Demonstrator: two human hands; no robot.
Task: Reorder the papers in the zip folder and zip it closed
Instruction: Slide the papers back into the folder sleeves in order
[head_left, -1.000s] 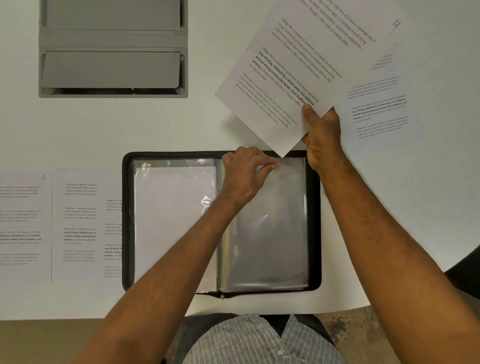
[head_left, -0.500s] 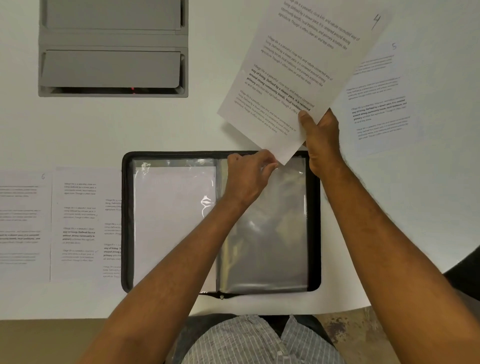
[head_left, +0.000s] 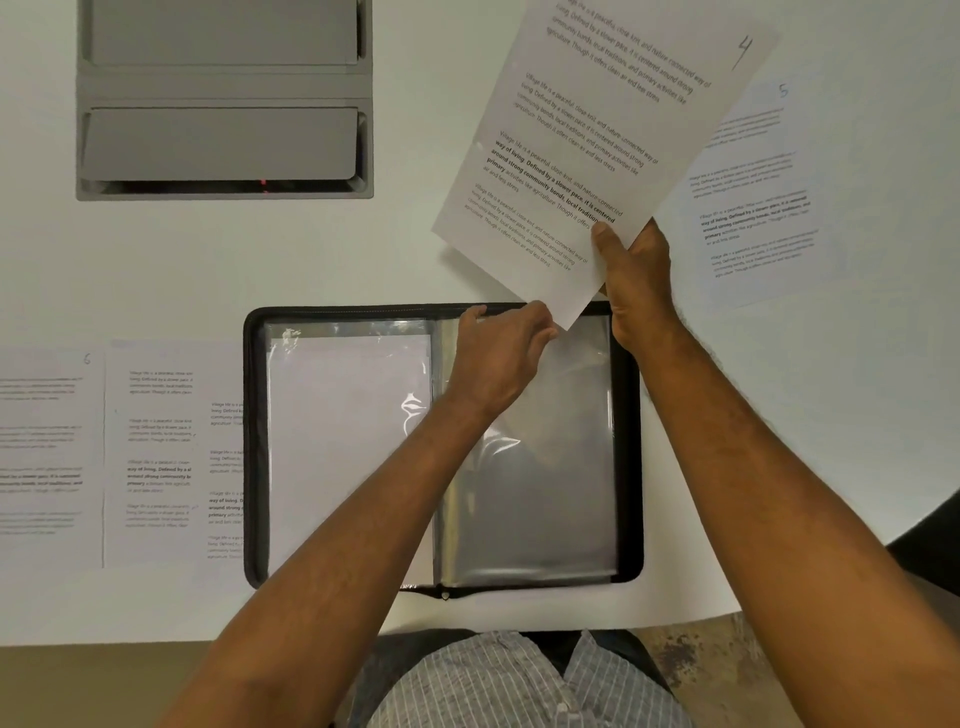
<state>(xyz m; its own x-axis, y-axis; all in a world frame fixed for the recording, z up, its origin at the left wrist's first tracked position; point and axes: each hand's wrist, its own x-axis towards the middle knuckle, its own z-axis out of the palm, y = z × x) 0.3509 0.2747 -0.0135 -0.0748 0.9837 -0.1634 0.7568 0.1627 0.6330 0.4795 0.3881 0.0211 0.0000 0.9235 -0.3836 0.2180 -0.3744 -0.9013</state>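
Lying open flat near the front edge of the white table (head_left: 182, 260), black zip folder with clear plastic sleeves (head_left: 629, 441) is the landmark. Bare tabletop shows behind the folder and to its far right; table's right edge curves in toward the folder's right front corner.

Around it: grey two-tier plastic tray (head_left: 223, 98) behind-left of folder, well apart. Printed sheet marked 6 (head_left: 47, 447) and overlapping printed sheets (head_left: 156, 447) lie left of folder, the nearest one tucked under its left edge. Printed sheet marked 5 (head_left: 753, 197) lies behind-right, partly covered by the raised sheet.

Right hand (head_left: 636, 280) grips printed white sheet marked 4 (head_left: 597, 145) near its lower edge, thumb on top, sheet tilted above folder's back-right corner. Left hand (head_left: 501, 358) pinches the top edge of the right-side sleeve (head_left: 550, 493), fingers curled; sheet's lower corner sits just beside those fingertips.
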